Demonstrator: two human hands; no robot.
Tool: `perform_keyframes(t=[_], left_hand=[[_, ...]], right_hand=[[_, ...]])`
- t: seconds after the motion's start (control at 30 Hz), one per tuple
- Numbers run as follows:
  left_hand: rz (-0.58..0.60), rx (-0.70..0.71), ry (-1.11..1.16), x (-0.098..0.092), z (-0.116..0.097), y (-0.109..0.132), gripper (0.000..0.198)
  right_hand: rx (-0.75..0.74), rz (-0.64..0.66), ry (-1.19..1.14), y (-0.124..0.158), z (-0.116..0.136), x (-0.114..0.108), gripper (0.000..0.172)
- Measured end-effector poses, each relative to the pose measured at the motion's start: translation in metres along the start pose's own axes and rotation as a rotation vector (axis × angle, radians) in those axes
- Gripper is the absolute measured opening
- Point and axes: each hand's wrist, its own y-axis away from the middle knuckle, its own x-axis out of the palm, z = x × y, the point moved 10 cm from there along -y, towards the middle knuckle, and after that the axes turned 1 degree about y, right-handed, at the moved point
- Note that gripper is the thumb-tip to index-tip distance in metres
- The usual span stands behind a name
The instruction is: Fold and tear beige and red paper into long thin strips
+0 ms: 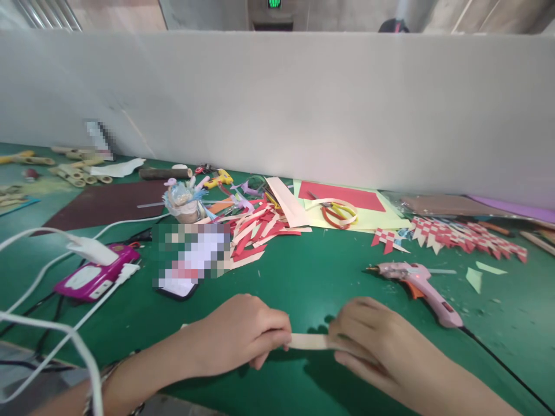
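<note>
A cream paper strip (310, 341) stretches between my two hands, just above the green table near its front edge. My left hand (249, 330) pinches the strip between thumb and fingers, and a bit of it peeks out behind the wrist. On the other side, my right hand (375, 341) has its fingers closed around the strip's other part; the end inside the hand is hidden. To the right of that hand lies a pink hot glue gun (418, 283). Ahead of my left hand is a pile of red and cream paper strips (255, 231).
A phone (191, 260) and a magenta power strip (97, 274) with white cables lie at left. Scissors (336, 214) rest on coloured paper sheets at the back. Woven red-and-cream paper pieces (468, 237) lie back right. A white partition (277, 104) borders the table.
</note>
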Motion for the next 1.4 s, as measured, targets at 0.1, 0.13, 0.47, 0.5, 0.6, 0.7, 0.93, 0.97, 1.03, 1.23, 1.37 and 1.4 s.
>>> perform_keyframes(t=[0.1,0.13,0.47,0.5,0.6,0.7,0.93,0.97,1.03,1.23,1.37,1.4], left_hand=[[0.005,0.037,-0.037,0.002,-0.003,-0.001,0.036],[0.006,0.042,-0.046,0.002,-0.003,0.0,0.036],[0.029,-0.053,-0.152,0.001,0.009,0.008,0.029],[0.031,-0.056,-0.163,0.002,0.009,0.007,0.025],[0.01,-0.038,-0.198,0.004,0.002,0.0,0.014],[-0.003,0.012,-0.239,0.011,-0.007,-0.009,0.014],[-0.043,0.112,-0.502,0.024,-0.021,-0.014,0.022],[-0.063,0.134,-0.549,0.026,-0.022,-0.013,0.021],[-0.122,0.187,-0.636,0.027,-0.025,-0.011,0.02],[-0.27,0.324,-0.774,0.025,-0.027,-0.003,0.019],[-0.338,0.321,-0.796,0.009,-0.015,0.009,0.021],[-0.346,0.306,-0.795,0.004,-0.01,0.013,0.021]], right_hand=[[0.083,0.137,-0.028,-0.003,-0.004,0.016,0.028],[0.119,0.159,-0.054,-0.002,-0.008,0.019,0.024],[0.185,0.265,-0.346,0.001,-0.015,0.034,0.027],[0.186,0.259,-0.37,-0.001,-0.012,0.035,0.024],[0.172,0.185,-0.379,-0.01,-0.006,0.035,0.024],[0.134,0.099,-0.35,-0.019,0.0,0.035,0.03],[0.122,0.194,-0.594,-0.017,0.006,0.041,0.029],[0.12,0.195,-0.615,-0.016,0.007,0.04,0.03],[0.119,0.182,-0.624,-0.015,0.008,0.038,0.032],[0.109,0.157,-0.591,-0.011,0.004,0.034,0.034],[0.198,0.152,-0.576,0.004,-0.019,0.03,0.035],[0.22,0.15,-0.576,0.009,-0.026,0.028,0.037]])
